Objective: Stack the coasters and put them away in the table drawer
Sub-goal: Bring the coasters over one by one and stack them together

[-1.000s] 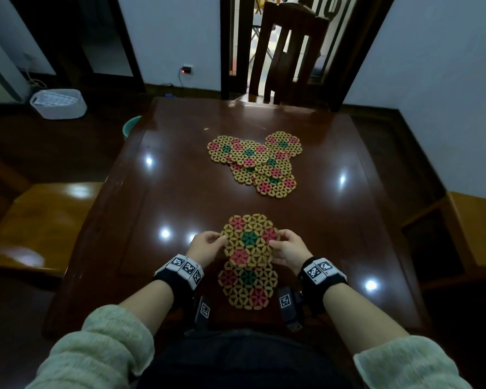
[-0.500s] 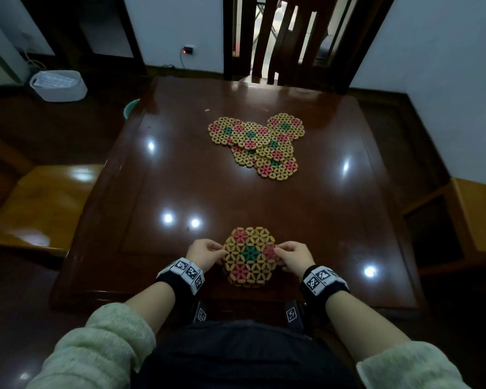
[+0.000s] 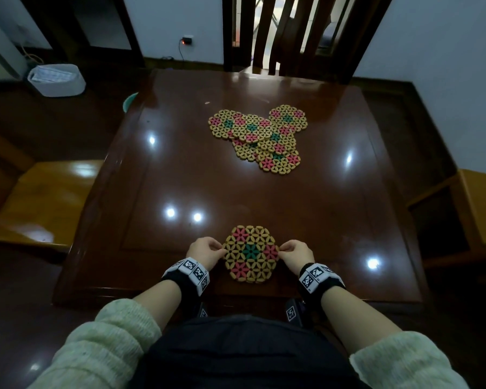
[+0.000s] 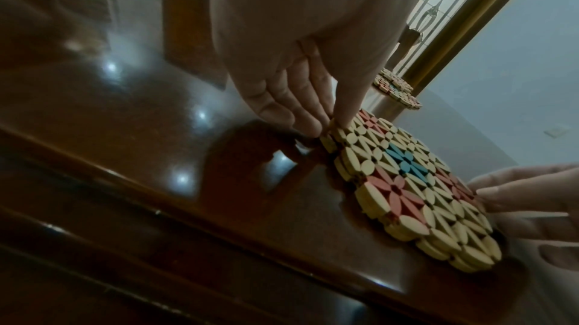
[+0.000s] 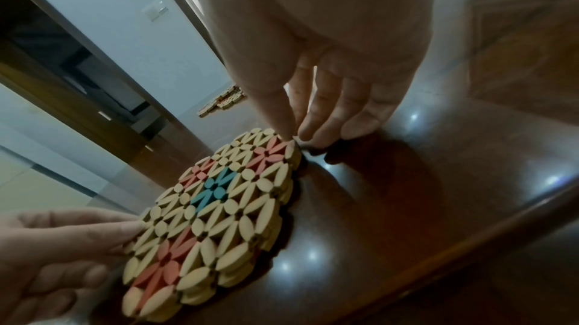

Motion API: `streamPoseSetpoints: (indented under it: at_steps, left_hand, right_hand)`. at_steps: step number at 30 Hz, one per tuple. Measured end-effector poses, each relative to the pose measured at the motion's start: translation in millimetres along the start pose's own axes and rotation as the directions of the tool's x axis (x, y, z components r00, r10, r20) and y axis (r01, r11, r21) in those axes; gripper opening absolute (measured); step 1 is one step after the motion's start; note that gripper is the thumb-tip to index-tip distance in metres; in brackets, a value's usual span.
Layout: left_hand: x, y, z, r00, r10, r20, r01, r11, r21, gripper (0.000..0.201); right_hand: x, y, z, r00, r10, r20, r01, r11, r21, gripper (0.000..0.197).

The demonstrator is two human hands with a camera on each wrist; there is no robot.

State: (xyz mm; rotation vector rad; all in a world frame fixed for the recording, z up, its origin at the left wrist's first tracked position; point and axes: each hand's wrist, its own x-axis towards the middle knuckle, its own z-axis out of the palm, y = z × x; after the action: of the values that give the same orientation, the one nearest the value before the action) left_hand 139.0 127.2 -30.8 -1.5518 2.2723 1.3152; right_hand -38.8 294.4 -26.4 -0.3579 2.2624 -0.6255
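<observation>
Near the worktop's (image 3: 180, 175) front edge, fingers (image 4: 346, 105) of the left hand (image 3: 204, 251) and right hand (image 3: 296, 253) pinch opposite rims of the stack (image 3: 250, 254), lying flat on the wood. Farther back lie loose coasters (image 3: 260, 137), overlapping.

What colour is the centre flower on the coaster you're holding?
Teal blue-green, ringed by pink flowers; the coaster shows it best in the head view.

coasters (image 3: 250, 254): tan petal lattice, pink and teal flowers | table (image 3: 236, 192): glossy dark reddish-brown | sleeves (image 3: 110, 349): pale green knit
</observation>
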Motion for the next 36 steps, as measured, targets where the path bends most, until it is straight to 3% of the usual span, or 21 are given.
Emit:
streamPoseSetpoints:
  at_steps: [6,14,29,36]
  left_hand:
    - [-5.6,1.7,0.8,1.0,0.027,-0.01,-0.026,0.996,0.086,0.032]
    - [-2.2,-0.7,2.0,0.999,-0.034,0.006,0.034,0.999,-0.022,0.027]
    - [-0.6,-0.6,4.2,0.995,-0.1,0.008,0.1,0.982,-0.159,0.022]
    - [-0.9,1.4,3.5,0.994,-0.111,0.012,0.112,0.978,-0.179,0.019]
  right_hand:
    - [0.9,2.7,1.7,1.0,-0.014,0.001,0.014,0.999,-0.038,0.026]
    - [5.7,1.8,7.2,0.998,0.059,0.012,-0.06,0.996,0.063,0.024]
    - [2.8,-5.5,11.1,0.994,0.107,-0.001,-0.107,0.994,-0.02,0.031]
    - [1.8,-5.5,13.3,0.993,0.122,0.005,-0.122,0.992,0.029,0.029]
